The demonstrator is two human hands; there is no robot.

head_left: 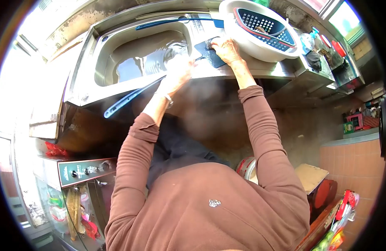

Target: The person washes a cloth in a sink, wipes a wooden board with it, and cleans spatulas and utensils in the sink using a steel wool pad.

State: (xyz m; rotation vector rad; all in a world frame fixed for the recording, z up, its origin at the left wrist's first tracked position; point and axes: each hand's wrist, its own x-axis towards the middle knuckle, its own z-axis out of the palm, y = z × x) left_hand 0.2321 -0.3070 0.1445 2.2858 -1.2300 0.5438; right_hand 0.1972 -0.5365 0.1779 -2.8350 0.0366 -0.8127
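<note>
My left hand (pixel 179 74) is wrapped round the shaft of a spatula over the sink's front edge. The spatula's blue handle (pixel 128 100) points down to the left, and its dark flat head (pixel 212 54) lies over the counter right of the sink. At the upper right part of that head, the bent fingers of my right hand (pixel 226 50) grip it; whether anything small is under them is hidden. Water stands in the steel sink (pixel 100 62). A second blue-handled utensil (pixel 170 21) rests across the sink's back rim.
Right of my right hand stands a white basin (pixel 260 53) with a dark blue perforated basket (pixel 264 21) in it. Bottles and jars (pixel 333 52) are farther right. A control-panel appliance (pixel 87 170) is at lower left, a bucket (pixel 246 169) on the floor.
</note>
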